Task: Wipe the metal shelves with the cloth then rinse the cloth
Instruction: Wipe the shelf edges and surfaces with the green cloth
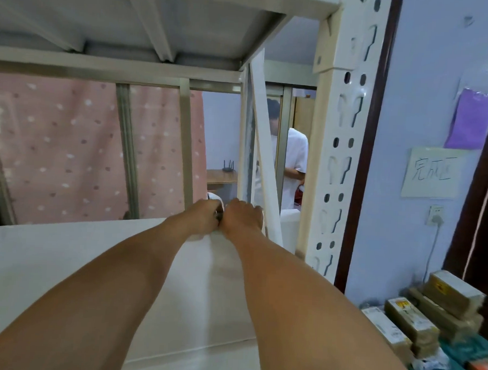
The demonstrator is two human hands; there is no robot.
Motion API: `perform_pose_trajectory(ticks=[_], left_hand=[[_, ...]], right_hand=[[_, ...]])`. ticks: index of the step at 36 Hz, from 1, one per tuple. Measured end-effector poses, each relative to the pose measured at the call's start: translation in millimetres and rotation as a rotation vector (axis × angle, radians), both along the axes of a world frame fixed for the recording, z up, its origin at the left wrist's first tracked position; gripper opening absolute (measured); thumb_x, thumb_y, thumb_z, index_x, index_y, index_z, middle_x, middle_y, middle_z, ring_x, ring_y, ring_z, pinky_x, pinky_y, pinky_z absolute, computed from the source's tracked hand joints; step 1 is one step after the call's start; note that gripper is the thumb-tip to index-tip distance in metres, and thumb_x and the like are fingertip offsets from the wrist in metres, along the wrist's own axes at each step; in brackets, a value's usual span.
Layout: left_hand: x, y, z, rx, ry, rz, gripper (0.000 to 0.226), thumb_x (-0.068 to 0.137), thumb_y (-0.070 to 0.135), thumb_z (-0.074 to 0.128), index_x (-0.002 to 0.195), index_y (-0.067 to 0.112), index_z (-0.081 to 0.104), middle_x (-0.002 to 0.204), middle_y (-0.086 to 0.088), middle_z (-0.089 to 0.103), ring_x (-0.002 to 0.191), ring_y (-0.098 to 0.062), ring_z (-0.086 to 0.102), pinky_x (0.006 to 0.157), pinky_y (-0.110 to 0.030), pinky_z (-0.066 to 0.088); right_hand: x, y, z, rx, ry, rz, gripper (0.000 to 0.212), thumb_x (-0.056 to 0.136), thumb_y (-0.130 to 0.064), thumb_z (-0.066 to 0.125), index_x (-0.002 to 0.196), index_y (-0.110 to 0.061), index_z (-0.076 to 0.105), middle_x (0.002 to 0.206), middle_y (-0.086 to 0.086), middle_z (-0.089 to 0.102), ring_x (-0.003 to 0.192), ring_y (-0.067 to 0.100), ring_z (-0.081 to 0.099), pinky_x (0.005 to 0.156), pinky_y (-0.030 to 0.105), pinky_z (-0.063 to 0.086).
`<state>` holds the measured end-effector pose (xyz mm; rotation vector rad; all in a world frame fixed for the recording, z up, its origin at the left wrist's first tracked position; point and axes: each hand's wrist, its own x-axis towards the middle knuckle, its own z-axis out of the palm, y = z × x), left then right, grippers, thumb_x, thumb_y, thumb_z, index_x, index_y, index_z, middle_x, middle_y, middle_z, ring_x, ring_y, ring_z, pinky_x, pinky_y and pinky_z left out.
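1. Two bare forearms reach out over the white metal shelf (66, 261).
2. At its far edge, the left hand (205, 215) and right hand (243, 217) touch, both curled shut on a white cloth (200, 237) bunched under them.
3. Just right of the right hand stands the slotted upright (343, 133).
4. Beyond hangs a pink spotted curtain (71, 149).

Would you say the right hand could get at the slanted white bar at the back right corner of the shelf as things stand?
Probably yes. The right hand sits at the shelf back edge, right beside the slanted white bar, and nothing shows between them. It is pressed against the left hand, though, seemingly busy with something white.
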<state>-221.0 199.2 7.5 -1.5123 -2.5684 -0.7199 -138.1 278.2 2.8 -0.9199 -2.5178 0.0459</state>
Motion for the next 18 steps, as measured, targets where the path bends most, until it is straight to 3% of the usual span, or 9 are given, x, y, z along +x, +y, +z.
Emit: perform_pose_trajectory(ticks=[3,5,8,10,13,16,18], left_hand=[[-0.8,-5.5,6.6,0.07,-0.015,0.076,0.018,0.086,0.0,0.051,0.083,0.017,0.053,0.09,-0.002,0.057,0.085,-0.021,0.051,0.071,-0.024,0.036],[-4.7,-5.6,10.3,0.134,-0.059,0.112,0.021,0.086,-0.001,0.054,0.083,0.02,0.054,0.084,0.003,0.055,0.082,-0.021,0.052,0.071,-0.025,0.039],[-12.6,-1.0,13.8,0.183,-0.09,0.151,0.019,0.083,0.003,0.059,0.083,0.022,0.059,0.093,-0.005,0.064,0.088,-0.028,0.06,0.078,-0.033,0.051],[-15.5,3.8,14.9,0.213,-0.089,0.176,0.018,0.083,0.005,0.06,0.083,0.023,0.062,0.096,-0.006,0.066,0.092,-0.029,0.063,0.082,-0.034,0.053],[-25.5,13.6,10.2,0.25,-0.104,0.196,0.015,0.085,0.01,0.063,0.092,0.018,0.074,0.103,-0.008,0.07,0.096,-0.029,0.064,0.087,-0.036,0.053],[-36.7,20.0,4.5,0.217,-0.047,0.19,0.019,0.086,0.012,0.064,0.101,0.012,0.075,0.108,-0.009,0.071,0.099,-0.027,0.063,0.082,-0.027,0.048],[-39.6,24.1,2.7,0.175,0.006,0.192,0.018,0.087,0.012,0.061,0.099,0.012,0.075,0.103,-0.009,0.071,0.093,-0.028,0.063,0.079,-0.029,0.05]], right_hand=[[-3.5,-5.7,4.8,-0.052,0.065,0.081,0.031,0.097,-0.02,0.047,0.126,-0.015,0.053,0.114,0.007,0.066,0.108,0.029,0.06,0.083,0.036,0.038],[-8.9,-3.7,9.8,-0.008,0.08,0.072,0.027,0.098,-0.014,0.047,0.123,-0.013,0.055,0.11,0.01,0.066,0.104,0.03,0.061,0.079,0.036,0.042],[-17.4,2.6,14.7,0.052,0.113,0.038,0.023,0.099,-0.013,0.047,0.118,-0.014,0.06,0.108,0.008,0.067,0.102,0.027,0.061,0.079,0.034,0.042],[-24.1,4.6,17.3,0.017,0.109,0.016,0.023,0.099,-0.015,0.046,0.115,-0.017,0.062,0.108,0.006,0.066,0.103,0.025,0.06,0.08,0.033,0.04],[-34.4,11.4,20.5,-0.045,0.123,-0.03,0.017,0.098,-0.019,0.05,0.104,-0.018,0.066,0.096,0.002,0.064,0.088,0.023,0.058,0.072,0.032,0.04],[-41.2,16.8,23.6,-0.076,0.102,-0.045,0.017,0.097,-0.021,0.052,0.104,-0.017,0.067,0.089,0.001,0.06,0.087,0.022,0.061,0.069,0.032,0.044],[-44.9,19.9,22.4,-0.067,0.092,-0.04,0.015,0.097,-0.017,0.052,0.104,-0.016,0.066,0.084,0.001,0.057,0.079,0.02,0.058,0.067,0.031,0.046]])
